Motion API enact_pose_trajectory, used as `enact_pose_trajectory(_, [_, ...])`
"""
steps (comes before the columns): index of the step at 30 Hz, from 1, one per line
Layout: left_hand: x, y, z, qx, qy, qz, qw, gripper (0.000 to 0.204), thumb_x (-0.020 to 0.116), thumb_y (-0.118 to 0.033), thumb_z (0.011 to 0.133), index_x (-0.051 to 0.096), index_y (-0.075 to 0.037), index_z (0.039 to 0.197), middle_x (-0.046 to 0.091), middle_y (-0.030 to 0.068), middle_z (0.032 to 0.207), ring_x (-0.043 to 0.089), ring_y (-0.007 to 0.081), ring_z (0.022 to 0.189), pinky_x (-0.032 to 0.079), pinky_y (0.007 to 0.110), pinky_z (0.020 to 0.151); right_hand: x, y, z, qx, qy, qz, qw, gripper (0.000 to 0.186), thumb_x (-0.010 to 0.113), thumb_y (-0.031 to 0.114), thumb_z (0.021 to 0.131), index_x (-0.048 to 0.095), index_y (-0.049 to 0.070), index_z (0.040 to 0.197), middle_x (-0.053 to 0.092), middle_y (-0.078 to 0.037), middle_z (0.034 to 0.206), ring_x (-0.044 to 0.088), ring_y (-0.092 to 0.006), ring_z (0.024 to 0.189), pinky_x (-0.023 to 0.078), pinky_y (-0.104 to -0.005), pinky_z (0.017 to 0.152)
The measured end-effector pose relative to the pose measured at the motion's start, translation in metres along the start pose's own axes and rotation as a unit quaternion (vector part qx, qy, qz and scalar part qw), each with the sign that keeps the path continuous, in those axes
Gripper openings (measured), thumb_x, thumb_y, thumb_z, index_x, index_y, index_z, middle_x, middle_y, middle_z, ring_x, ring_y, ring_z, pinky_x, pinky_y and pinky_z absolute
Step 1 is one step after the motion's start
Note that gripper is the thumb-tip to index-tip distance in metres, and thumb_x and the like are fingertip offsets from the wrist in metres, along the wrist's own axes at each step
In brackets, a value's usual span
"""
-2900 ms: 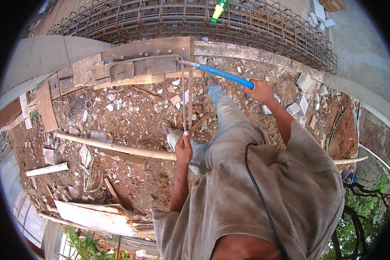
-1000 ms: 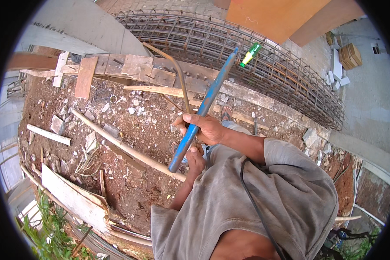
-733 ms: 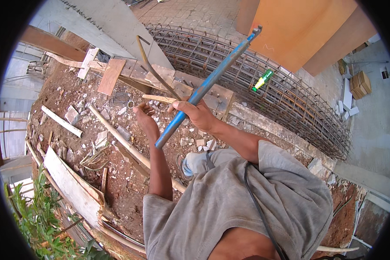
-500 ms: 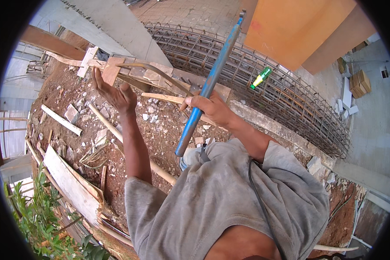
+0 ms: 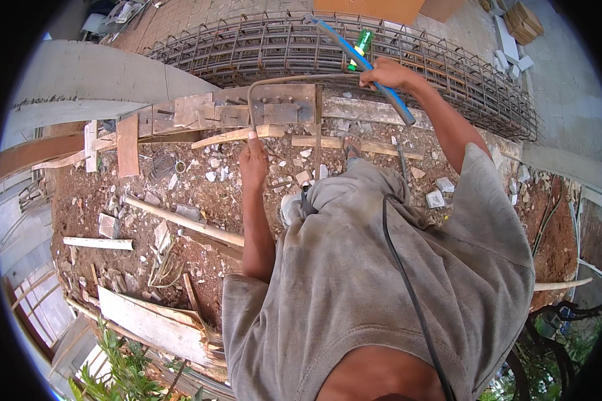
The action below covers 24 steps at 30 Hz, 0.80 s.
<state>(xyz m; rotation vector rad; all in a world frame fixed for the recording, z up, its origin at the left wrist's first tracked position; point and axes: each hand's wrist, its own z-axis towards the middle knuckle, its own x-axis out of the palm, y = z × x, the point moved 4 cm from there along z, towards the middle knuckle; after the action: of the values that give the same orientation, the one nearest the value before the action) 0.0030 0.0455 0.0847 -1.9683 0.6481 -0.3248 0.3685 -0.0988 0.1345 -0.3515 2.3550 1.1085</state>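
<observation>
My right hand (image 5: 384,75), high right of centre, grips a blue metal bar (image 5: 396,103) slanting to a hooked metal head at its upper-left end. A rusty bent rod (image 5: 281,80) runs from beside that hand leftward, then turns down into my left hand (image 5: 253,155), which is closed on its lower leg. Whether my right hand also holds the rod's far end I cannot tell. Just beyond the rod lies a worn plank (image 5: 231,115) with metal pins standing on it.
A long rebar cage (image 5: 214,57) runs across the back, with a green and yellow object (image 5: 354,60) on it. A concrete beam (image 5: 114,70) is at left. Rubble, loose boards (image 5: 147,317) and a pale pole (image 5: 174,217) lie on the dirt. Boxes (image 5: 523,23) stand at back right.
My left hand went from open to closed on the bent rod. My right hand rose and moved right with the blue bar, whose head now points up-left. The view has turned.
</observation>
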Motion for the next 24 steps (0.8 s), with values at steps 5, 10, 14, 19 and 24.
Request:
enact_pose_trajectory(5, [0.011, 0.031, -0.005, -0.002, 0.013, -0.049, 0.999, 0.04, 0.048, -0.042, 0.105, 0.059, -0.008, 0.086, 0.042, -0.0064, 0.061, 0.038, 0.0032, 0.048, 0.029, 0.021, 0.041, 0.038, -0.058, 0.022, 0.039, -0.063, 0.091, 0.993, 0.037, 0.073, 0.035, 0.074, 0.062, 0.004, 0.057, 0.052, -0.006, 0.053, 0.048, -0.0183, 0.053, 0.04, -0.0373, 0.059])
enact_pose_trajectory(10, [0.01, 0.075, -0.007, 0.004, 0.02, -0.004, 1.0, 0.035, 0.05, -0.037, 0.105, 0.066, -0.006, 0.111, 0.049, -0.0031, 0.066, 0.042, 0.003, 0.05, 0.034, 0.021, 0.042, 0.06, -0.104, 0.039, 0.069, -0.088, 0.094, 0.989, 0.041, 0.074, 0.039, 0.072, 0.065, -0.001, 0.067, 0.055, -0.01, 0.061, 0.05, -0.0241, 0.058, 0.042, -0.0421, 0.063])
enact_pose_trajectory(14, [0.008, 0.108, 0.009, 0.04, -0.007, 0.084, 0.996, 0.039, 0.051, -0.038, 0.104, 0.069, -0.004, 0.11, 0.051, -0.0018, 0.066, 0.044, 0.0074, 0.056, 0.039, 0.027, 0.05, 0.076, -0.114, 0.037, 0.082, -0.077, 0.121, 0.986, 0.044, 0.076, 0.041, 0.071, 0.068, -0.002, 0.069, 0.059, -0.012, 0.066, 0.056, -0.0264, 0.063, 0.045, -0.0446, 0.065])
enact_pose_trajectory(19, [-0.006, 0.132, 0.029, 0.062, -0.046, 0.156, 0.985, 0.046, 0.051, -0.041, 0.104, 0.071, -0.001, 0.093, 0.053, 0.0015, 0.065, 0.047, 0.0127, 0.06, 0.041, 0.033, 0.057, 0.095, -0.108, 0.038, 0.095, -0.092, 0.112, 0.985, 0.047, 0.076, 0.042, 0.073, 0.063, -0.001, 0.061, 0.053, -0.011, 0.056, 0.053, -0.0221, 0.057, 0.042, -0.0416, 0.059])
enact_pose_trajectory(24, [-0.024, 0.118, 0.04, 0.096, -0.08, 0.304, 0.944, 0.054, 0.048, -0.043, 0.104, 0.067, 0.004, 0.085, 0.061, 0.0203, 0.067, 0.056, 0.0327, 0.059, 0.046, 0.044, 0.06, 0.121, -0.096, 0.047, 0.102, -0.074, 0.121, 0.985, 0.054, 0.077, 0.052, 0.074, 0.066, 0.001, 0.061, 0.056, -0.01, 0.055, 0.057, -0.022, 0.058, 0.045, -0.0402, 0.062])
